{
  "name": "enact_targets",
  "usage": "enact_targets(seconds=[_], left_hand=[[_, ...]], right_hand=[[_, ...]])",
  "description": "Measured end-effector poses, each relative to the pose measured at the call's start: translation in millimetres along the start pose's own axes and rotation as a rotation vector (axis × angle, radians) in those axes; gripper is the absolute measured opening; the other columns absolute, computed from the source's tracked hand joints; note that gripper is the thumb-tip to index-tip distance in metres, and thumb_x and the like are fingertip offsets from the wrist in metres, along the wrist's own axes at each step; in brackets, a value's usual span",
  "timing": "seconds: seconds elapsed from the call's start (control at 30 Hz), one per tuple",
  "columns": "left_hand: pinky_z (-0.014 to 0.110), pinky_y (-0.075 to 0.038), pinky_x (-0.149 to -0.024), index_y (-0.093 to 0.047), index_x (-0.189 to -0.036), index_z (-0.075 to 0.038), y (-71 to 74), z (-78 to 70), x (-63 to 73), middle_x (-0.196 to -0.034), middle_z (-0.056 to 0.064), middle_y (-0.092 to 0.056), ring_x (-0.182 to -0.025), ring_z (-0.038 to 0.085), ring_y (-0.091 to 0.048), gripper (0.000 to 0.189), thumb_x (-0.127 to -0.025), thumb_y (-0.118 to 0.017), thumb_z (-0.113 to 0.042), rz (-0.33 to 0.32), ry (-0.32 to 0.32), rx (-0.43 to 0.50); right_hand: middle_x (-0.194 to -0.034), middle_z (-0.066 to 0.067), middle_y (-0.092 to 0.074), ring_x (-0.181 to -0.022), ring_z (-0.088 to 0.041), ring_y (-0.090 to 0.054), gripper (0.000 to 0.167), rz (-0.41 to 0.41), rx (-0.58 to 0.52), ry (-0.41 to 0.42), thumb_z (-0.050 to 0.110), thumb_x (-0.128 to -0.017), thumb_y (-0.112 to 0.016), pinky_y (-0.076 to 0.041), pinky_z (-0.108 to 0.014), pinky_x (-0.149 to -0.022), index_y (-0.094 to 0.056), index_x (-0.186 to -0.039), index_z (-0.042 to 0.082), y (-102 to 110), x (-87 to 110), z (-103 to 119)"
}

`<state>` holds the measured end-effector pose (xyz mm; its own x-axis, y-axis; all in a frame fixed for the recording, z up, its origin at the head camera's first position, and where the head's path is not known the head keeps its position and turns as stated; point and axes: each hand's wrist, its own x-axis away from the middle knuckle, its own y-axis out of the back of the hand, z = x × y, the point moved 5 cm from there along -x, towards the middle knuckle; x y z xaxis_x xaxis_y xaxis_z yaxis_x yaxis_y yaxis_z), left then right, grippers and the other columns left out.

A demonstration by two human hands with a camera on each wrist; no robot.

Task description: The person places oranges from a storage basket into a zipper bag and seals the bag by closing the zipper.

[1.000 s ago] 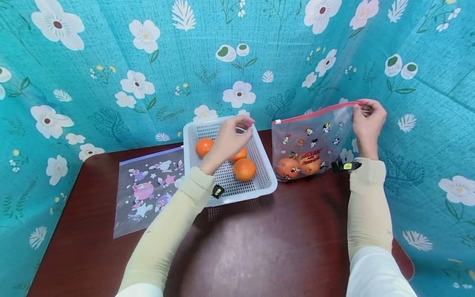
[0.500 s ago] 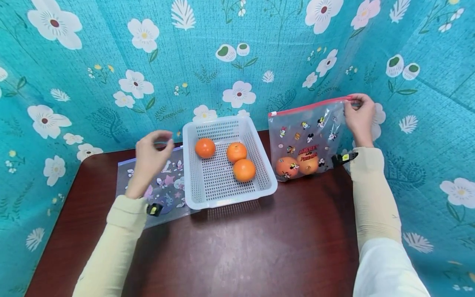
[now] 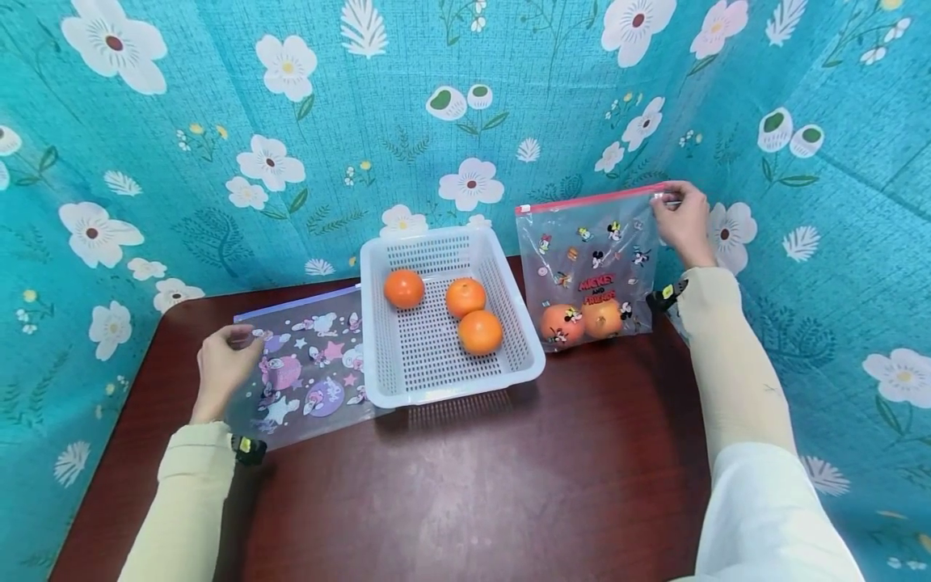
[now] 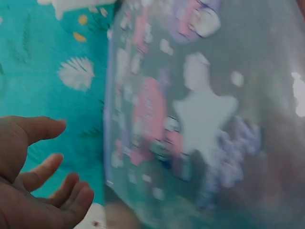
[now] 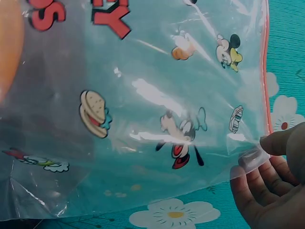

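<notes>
fruit, round, orange, seemingly anchors clear, rectangular, red-topped plastic bag pinched upright by right hand; left hand grasps nothing.

Mid-frame in the head view, the white basket hid the right end of the purple-edged bag, whose prints were blurred in the left wrist view. That view cut off the left hand at lower left; the right wrist view, the right hand at lower right.
</notes>
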<state>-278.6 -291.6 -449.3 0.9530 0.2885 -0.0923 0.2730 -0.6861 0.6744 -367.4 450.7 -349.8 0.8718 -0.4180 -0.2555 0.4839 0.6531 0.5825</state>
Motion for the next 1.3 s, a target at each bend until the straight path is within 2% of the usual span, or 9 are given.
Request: enact_targets(seconds=[0.1, 0.2, 0.3, 0.43, 0.57, 0.8, 1.03, 1.1, 1.3], left_hand=[[0.061, -0.039, -0.108, -0.048, -0.141, 0.011, -4.2, 21.3, -2.3, -0.139, 0.035, -0.051, -0.127, 0.047, -0.047, 0.058, -0.096, -0.066, -0.019, 0.054, 0.09, 0.011], [0.067, -0.029, -0.112, -0.033, -0.15, 0.013, -8.8, 39.1, -5.0, -0.147, 0.039, -0.036, -0.135, 0.05, -0.03, 0.074, -0.094, -0.069, -0.021, 0.107, 0.172, 0.001], [0.07, -0.026, -0.111, -0.021, -0.153, 0.014, -11.1, 52.9, -7.4, -0.148, 0.042, -0.024, -0.137, 0.052, -0.019, 0.086, -0.092, -0.07, -0.022, 0.144, 0.237, -0.019], [0.071, -0.026, -0.111, -0.013, -0.154, 0.015, -13.2, 63.6, -8.9, -0.148, 0.044, -0.018, -0.138, 0.055, -0.018, 0.095, -0.091, -0.072, -0.024, 0.171, 0.287, -0.042], [0.071, -0.024, -0.113, -0.009, -0.153, 0.016, -13.7, 68.2, -8.5, -0.148, 0.044, -0.017, -0.138, 0.056, -0.018, 0.098, -0.09, -0.073, -0.022, 0.179, 0.308, -0.053], [0.07, -0.026, -0.113, -0.012, -0.153, 0.017, -13.2, 66.9, -5.4, -0.148, 0.044, -0.019, -0.138, 0.057, -0.02, 0.096, -0.086, -0.075, -0.014, 0.18, 0.327, -0.037], [0.068, -0.03, -0.112, -0.023, -0.148, 0.021, -10.6, 65.2, -4.8, -0.144, 0.043, -0.03, -0.134, 0.056, -0.027, 0.088, -0.086, -0.074, -0.015, 0.189, 0.32, -0.042], [0.067, -0.032, -0.112, -0.026, -0.147, 0.021, -10.9, 65.4, -4.6, -0.142, 0.042, -0.032, -0.132, 0.055, -0.029, 0.085, -0.087, -0.074, -0.015, 0.195, 0.318, -0.045], [0.066, -0.033, -0.111, -0.028, -0.146, 0.021, -11.8, 64.8, -4.8, -0.141, 0.042, -0.036, -0.131, 0.054, -0.031, 0.082, -0.087, -0.073, -0.013, 0.197, 0.303, -0.049]], right_hand=[[-0.103, 0.009, -0.053, -0.086, 0.003, -0.049, 0.043, -0.009, 0.007, 0.043, 0.027, -0.103, -0.055, -0.042, -0.019, -0.075, -0.057, -0.139, 0.004, -4, -3.4, 0], [-0.102, 0.009, -0.053, -0.084, 0.004, -0.048, 0.042, 0.0, 0.023, 0.067, 0.025, -0.102, -0.056, -0.042, -0.019, -0.075, -0.058, -0.137, 0.002, -7, -5.7, -1], [-0.105, 0.004, -0.055, -0.084, 0.003, -0.048, 0.043, 0.02, 0.051, 0.077, 0.024, -0.103, -0.055, -0.042, -0.02, -0.073, -0.057, -0.139, 0.002, -11, -7.9, -3], [-0.112, -0.007, -0.057, -0.085, 0.0, -0.048, 0.045, 0.059, 0.086, 0.088, 0.023, -0.103, -0.053, -0.042, -0.021, -0.072, -0.054, -0.142, 0.0, -17, -11.4, -8], [-0.117, -0.016, -0.059, -0.09, -0.01, -0.054, 0.045, 0.076, 0.123, 0.096, 0.021, -0.102, -0.054, -0.045, -0.023, -0.073, -0.054, -0.142, -0.001, -23, -13.9, -12], [-0.126, -0.03, -0.057, -0.107, -0.038, -0.056, 0.046, 0.145, 0.143, 0.14, 0.013, -0.102, -0.05, -0.047, -0.044, -0.086, -0.05, -0.143, -0.006, -30, -14.5, -20], [-0.122, -0.03, -0.059, -0.105, -0.04, -0.06, 0.044, 0.192, 0.163, 0.123, 0.01, -0.101, -0.05, -0.045, -0.021, -0.064, -0.053, -0.142, -0.006, -38, -16.9, -33], [-0.122, -0.031, -0.059, -0.105, -0.041, -0.06, 0.044, 0.203, 0.171, 0.124, 0.008, -0.1, -0.05, -0.045, -0.021, -0.063, -0.053, -0.142, -0.006, -39, -17.5, -37], [-0.128, -0.033, -0.056, -0.111, -0.046, -0.058, 0.046, 0.26, 0.179, 0.132, 0.002, -0.1, -0.047, -0.052, -0.053, -0.086, -0.049, -0.145, -0.007, -47, -16.6, -43]])
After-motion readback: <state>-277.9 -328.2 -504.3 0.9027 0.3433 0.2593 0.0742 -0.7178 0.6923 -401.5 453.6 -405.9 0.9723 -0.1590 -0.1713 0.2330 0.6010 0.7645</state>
